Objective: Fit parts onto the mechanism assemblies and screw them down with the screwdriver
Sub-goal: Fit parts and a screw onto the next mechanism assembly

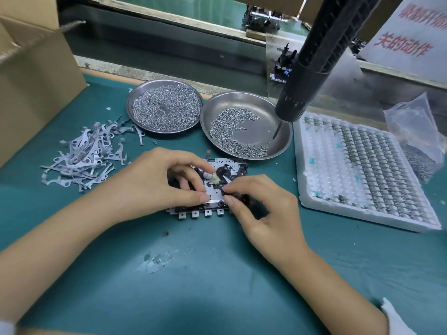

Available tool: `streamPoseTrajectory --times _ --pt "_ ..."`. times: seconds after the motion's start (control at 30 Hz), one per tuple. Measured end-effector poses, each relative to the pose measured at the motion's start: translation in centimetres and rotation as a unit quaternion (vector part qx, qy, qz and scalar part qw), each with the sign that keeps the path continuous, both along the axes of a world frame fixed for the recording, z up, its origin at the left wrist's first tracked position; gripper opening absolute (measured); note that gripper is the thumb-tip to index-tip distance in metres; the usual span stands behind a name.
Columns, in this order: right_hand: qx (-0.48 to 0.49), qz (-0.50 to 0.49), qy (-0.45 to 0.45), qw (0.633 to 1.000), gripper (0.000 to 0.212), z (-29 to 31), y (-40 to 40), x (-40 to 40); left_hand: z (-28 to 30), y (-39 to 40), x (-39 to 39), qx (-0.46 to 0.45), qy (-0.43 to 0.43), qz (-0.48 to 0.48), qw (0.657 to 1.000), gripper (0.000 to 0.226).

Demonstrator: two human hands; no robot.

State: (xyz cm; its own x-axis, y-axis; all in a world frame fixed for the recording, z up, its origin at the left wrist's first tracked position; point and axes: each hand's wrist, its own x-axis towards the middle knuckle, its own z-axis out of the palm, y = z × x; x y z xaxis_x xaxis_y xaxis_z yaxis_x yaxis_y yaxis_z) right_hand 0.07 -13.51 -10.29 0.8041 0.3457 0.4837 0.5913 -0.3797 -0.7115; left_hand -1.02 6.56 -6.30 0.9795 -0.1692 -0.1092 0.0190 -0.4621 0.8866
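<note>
Mechanism assembly (212, 187): silver plate, black parts | left hand (154, 182) fingers pinching it | right hand (263, 209) likewise

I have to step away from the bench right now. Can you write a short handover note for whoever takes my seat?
Left hand holds the mechanism assembly steady on the green mat. Right hand pinches a small part at the assembly's near right side, seating it.
Electric screwdriver hangs untouched, its tip over the right screw dish. The left dish is fuller. Loose metal levers lie to the left, a tray of small parts to the right.
Done: assembly in place. Left: finish seating the part, pick a screw, drive it.
</note>
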Motion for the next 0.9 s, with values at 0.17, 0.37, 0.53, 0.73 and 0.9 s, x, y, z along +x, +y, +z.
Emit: streamPoseTrajectory --times 0.17,0.37,0.53,0.73,0.9 --pt "-0.004 0.004 -0.019 1.000 0.008 -0.1 0.0 -0.1 -0.3 0.2 0.1 -0.009 0.002 -0.004 1.000 0.032" --pt "0.049 -0.055 -0.040 0.996 0.011 0.3 0.1 0.4 -0.2 0.5 0.5 -0.053 -0.050 0.015 0.997 0.034" --pt "-0.028 -0.104 -0.067 0.992 0.024 2.2 -0.2 3.8 0.5 2.4 4.2 0.170 -0.230 0.185 0.940 0.018" --pt "-0.315 -0.111 0.063 0.940 0.026 3.8 0.4 9.3 0.2 2.9 8.2 0.325 -0.100 0.153 0.928 0.033" --pt "-0.310 -0.133 0.101 0.936 0.016 3.2 1.4 9.9 -0.5 2.8 8.4 0.343 -0.140 0.222 0.902 0.016"
